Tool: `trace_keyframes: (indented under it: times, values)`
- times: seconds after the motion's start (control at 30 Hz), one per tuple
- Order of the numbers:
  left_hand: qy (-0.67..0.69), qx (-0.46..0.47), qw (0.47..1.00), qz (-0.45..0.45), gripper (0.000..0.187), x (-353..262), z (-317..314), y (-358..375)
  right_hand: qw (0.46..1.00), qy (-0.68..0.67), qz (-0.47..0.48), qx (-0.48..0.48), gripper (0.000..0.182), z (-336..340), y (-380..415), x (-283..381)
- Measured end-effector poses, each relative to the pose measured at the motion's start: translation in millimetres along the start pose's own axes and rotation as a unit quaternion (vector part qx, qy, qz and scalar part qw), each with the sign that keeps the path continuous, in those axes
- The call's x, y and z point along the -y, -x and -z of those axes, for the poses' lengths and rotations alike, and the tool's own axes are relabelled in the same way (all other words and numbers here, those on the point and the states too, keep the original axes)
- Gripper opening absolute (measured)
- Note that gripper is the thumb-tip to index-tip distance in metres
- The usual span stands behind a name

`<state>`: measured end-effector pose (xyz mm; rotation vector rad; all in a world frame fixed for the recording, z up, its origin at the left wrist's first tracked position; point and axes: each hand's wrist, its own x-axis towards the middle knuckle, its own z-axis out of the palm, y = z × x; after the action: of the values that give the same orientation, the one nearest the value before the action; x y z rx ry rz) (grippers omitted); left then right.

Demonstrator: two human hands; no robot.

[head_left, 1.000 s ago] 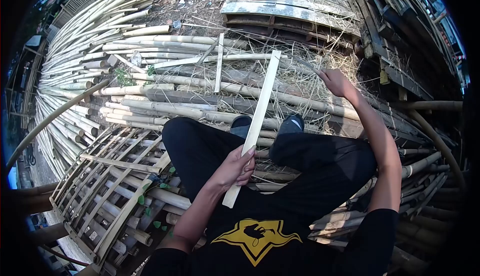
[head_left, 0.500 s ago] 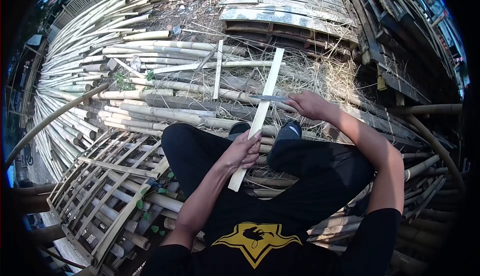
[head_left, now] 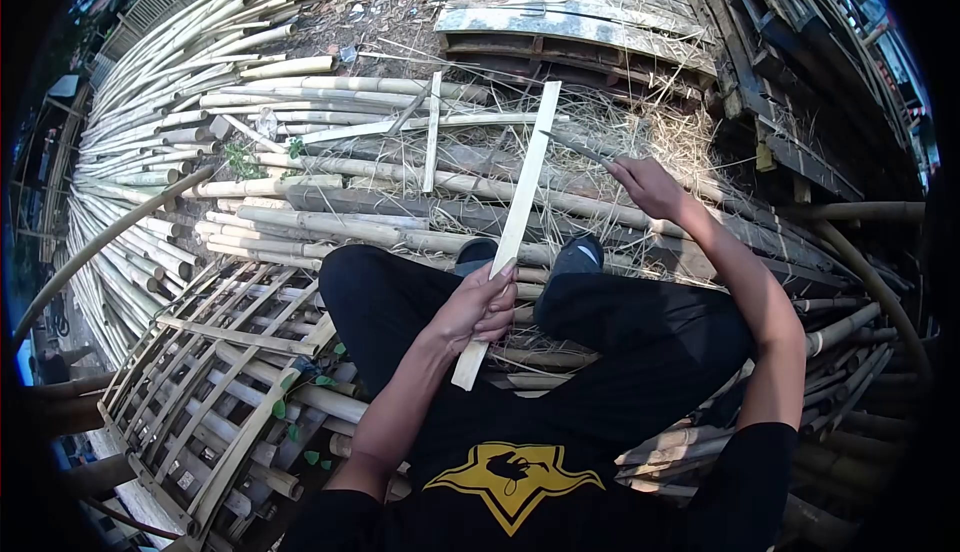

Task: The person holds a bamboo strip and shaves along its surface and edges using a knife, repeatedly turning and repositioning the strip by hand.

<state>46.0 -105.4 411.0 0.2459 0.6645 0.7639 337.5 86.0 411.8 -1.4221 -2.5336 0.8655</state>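
Observation:
My left hand (head_left: 477, 308) is closed around the lower part of a flat, pale bamboo strip (head_left: 525, 187). The strip slants up and away from my lap, its short lower end showing below my fist. In my right hand (head_left: 648, 188) is a knife (head_left: 582, 150), gripped by its handle, which my fingers mostly hide. The blade points left, and its tip overlaps the right edge of the strip near the upper end. My crossed legs lie beneath both hands.
Cut bamboo poles (head_left: 330, 167) cover the ground ahead, with more stacked at the left. Another thin strip (head_left: 433, 132) lies across them. A slatted bamboo lattice (head_left: 215, 382) is at my left. A wooden pallet (head_left: 570, 24) stands ahead, and stacked pallets (head_left: 775, 82) rise at the right.
The knife has moved up along the strip and turned, its blade now slanting, with less of it across the strip. My left hand keeps its hold.

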Motion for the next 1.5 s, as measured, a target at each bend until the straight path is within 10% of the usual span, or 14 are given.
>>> trace_keyframes:
  times: [0.2,0.63,1.17,1.37,1.5]
  values:
    - [0.029,-0.012,0.999,-0.02,0.018,-7.0,2.6,-8.3,0.98,-0.026,0.167,0.107,0.042,-46.0,3.9,64.3]
    - [0.061,-0.002,0.998,-0.026,0.015,3.6,7.3,-1.9,0.98,0.08,0.166,0.078,0.045,-52.8,-7.8,50.5]
    - [0.119,0.081,0.989,0.041,0.016,15.8,-8.5,67.1,0.968,0.143,-0.191,-0.077,0.048,31.8,-6.6,-102.4]
    - [0.064,0.006,0.997,0.032,0.017,20.1,3.5,53.6,0.975,0.05,-0.163,-0.143,0.048,18.0,2.1,-78.3]
    - [0.039,-0.025,0.999,0.0,0.018,13.8,-2.2,26.7,0.999,0.004,0.027,-0.04,0.043,13.1,-9.3,-4.2]
